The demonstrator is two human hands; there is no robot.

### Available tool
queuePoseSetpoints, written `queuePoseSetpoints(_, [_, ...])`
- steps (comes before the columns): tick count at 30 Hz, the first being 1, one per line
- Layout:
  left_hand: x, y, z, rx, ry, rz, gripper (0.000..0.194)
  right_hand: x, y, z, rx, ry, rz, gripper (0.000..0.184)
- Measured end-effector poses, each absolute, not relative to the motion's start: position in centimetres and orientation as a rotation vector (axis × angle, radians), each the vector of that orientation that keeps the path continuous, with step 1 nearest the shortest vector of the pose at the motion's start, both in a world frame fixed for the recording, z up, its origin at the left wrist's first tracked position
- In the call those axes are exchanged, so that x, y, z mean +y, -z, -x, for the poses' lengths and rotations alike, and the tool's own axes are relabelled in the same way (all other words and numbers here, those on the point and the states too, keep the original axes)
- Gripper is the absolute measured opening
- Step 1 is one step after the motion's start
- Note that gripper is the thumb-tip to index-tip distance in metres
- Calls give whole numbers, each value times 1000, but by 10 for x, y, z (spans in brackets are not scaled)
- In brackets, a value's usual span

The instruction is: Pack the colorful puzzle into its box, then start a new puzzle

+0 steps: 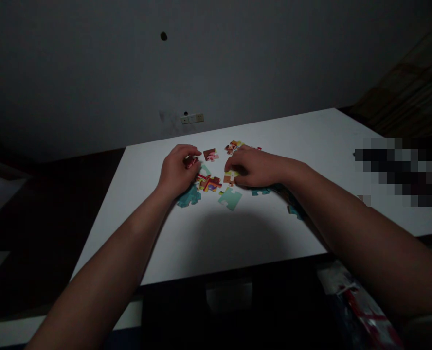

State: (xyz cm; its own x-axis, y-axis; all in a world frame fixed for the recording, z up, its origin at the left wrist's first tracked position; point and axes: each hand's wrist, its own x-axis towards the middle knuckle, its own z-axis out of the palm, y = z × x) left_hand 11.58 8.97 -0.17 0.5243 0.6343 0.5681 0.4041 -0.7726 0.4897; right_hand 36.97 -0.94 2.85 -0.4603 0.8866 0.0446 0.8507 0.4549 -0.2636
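Observation:
My left hand is curled over the left side of a group of jigsaw puzzle pieces, with a red-and-white puzzle piece between its thumb and fingers. My right hand reaches in from the right, its thumb and fingertips closed on a yellow-and-orange puzzle piece. Between my hands lie a brown-and-pink piece and several red and orange pieces. Closer to me is a pale green piece. Teal pieces lie below my left hand; others are partly hidden under my right forearm.
The pieces rest on a white table, whose front edge is near me. More colourful pieces lie beyond my right hand. A blurred-out dark object is at the right. A grey wall with sockets stands behind; a plastic bag is below right.

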Motion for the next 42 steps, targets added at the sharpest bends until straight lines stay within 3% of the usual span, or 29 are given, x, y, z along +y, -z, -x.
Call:
queuePoseSetpoints(11, [93,5,-119,1098,-1181,-2195,22,-9,-29,-368,-2529,-308,1514,30])
queuePoseSetpoints(18, [76,-18,-115,1133,-1202,-2427,18,-8,-29,-368,-2523,-301,1512,32])
queuePoseSetpoints(21, [63,-42,-111,1225,-980,-2531,20,-7,-28,-370,-2523,-310,1498,33])
queuePoseSetpoints(27, [33,-61,-84,1367,-161,-2659,42,-7,-26,-372,-2507,-282,1466,34])
queuePoseSetpoints(31, [14,-42,-68,1189,-92,-2662,68,-9,-26,-373,-2485,-256,1483,31])
queuePoseSetpoints(38, [7,-29,-62,1073,-205,-2687,52,-13,-30,-371,-2434,-257,1553,25])
queuePoseSetpoints(42, [11,-33,-61,1068,-190,-2630,59,-12,-28,-373,-2410,-266,1571,24])
